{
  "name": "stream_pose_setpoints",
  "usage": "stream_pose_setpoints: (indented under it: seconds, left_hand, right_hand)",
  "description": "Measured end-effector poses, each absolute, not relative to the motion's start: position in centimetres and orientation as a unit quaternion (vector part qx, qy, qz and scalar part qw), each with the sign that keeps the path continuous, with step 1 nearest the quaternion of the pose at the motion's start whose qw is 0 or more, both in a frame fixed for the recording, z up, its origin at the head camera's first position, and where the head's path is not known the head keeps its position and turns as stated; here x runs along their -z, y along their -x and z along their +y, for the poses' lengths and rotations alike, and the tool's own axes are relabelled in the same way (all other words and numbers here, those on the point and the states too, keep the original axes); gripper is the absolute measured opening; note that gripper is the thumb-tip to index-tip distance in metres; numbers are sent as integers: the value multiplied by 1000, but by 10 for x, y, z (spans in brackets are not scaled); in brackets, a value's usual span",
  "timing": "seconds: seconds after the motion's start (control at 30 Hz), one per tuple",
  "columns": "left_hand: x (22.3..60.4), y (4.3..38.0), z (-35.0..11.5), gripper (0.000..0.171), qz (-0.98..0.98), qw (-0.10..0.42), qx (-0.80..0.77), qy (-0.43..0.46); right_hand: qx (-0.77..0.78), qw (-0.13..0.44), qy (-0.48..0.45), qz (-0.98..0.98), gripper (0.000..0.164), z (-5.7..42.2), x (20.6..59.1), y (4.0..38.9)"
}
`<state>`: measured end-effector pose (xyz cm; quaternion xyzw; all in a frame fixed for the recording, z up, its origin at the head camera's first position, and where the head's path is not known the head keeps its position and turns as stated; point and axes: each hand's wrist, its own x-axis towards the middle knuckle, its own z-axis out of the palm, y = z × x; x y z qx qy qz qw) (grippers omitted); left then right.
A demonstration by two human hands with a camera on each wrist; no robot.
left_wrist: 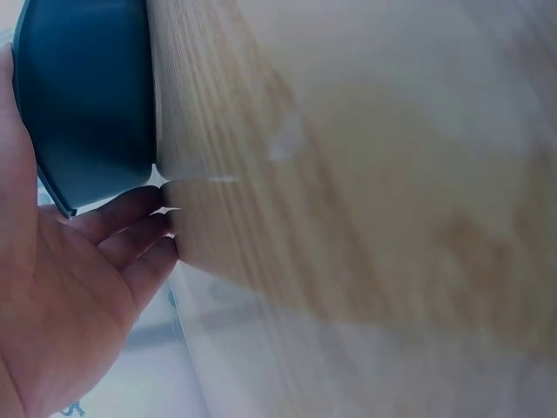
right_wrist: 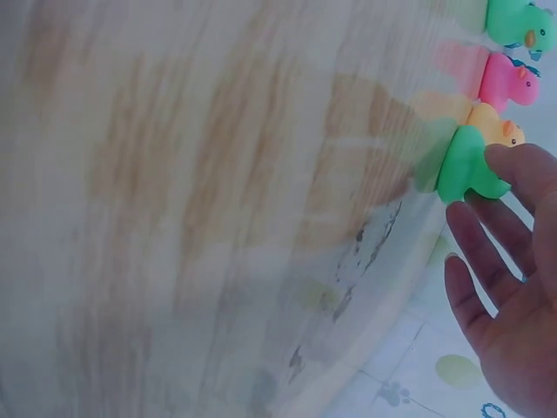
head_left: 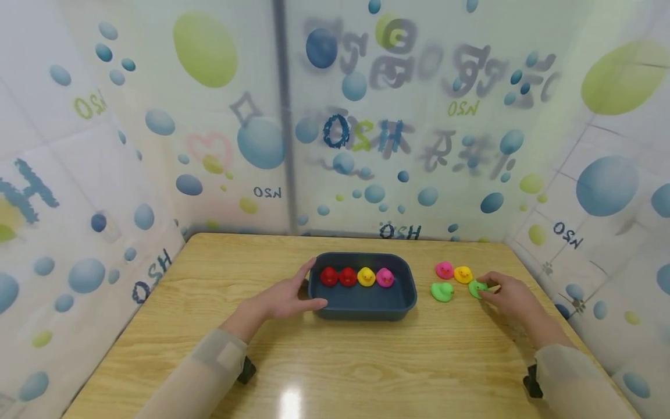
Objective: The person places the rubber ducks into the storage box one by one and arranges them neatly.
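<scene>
In the head view, a dark blue plastic bin [head_left: 361, 313] stands mid-table with a row of rubber ducks inside: red ducks [head_left: 328, 276], a yellow duck [head_left: 366, 277] and a magenta duck [head_left: 385, 277]. My left hand [head_left: 282, 299] touches its left end, fingers spread along the outside and thumb at the front corner. To the right, my right hand [head_left: 510, 295] pinches a green duck [right_wrist: 461, 164] between thumb and forefinger. Beside it sit a second green duck [head_left: 442, 291], a pink duck [head_left: 445, 269] and another yellow duck [head_left: 463, 274].
The wooden table [head_left: 361, 372] is enclosed on three sides by a patterned curtain [head_left: 335, 192] with blue and green spots. Dark wrist devices [head_left: 533, 382] sit under both sleeves.
</scene>
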<state>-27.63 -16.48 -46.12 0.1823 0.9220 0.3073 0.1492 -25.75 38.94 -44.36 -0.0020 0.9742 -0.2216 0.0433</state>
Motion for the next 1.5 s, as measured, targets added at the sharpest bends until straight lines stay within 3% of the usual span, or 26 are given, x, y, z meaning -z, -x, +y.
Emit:
stream_pose_setpoints:
  seconds: [0.43,0.8,1.23,1.5]
  left_hand:
    - [463,276,-164,116,923,150,-304,-183]
    - [461,276,-164,114,923,151,-306,-175]
    - [463,277,-164,114,923,148,-305,-181]
    - [463,277,-164,114,922,150,-310,-179]
  right_hand:
    - [196,18,58,979,40,391,444,246]
    - [252,-100,126,954,42,347,429,235]
    - [324,-106,176,924,37,279,429,240]
    - [342,-77,191,917,36,242,430,240]
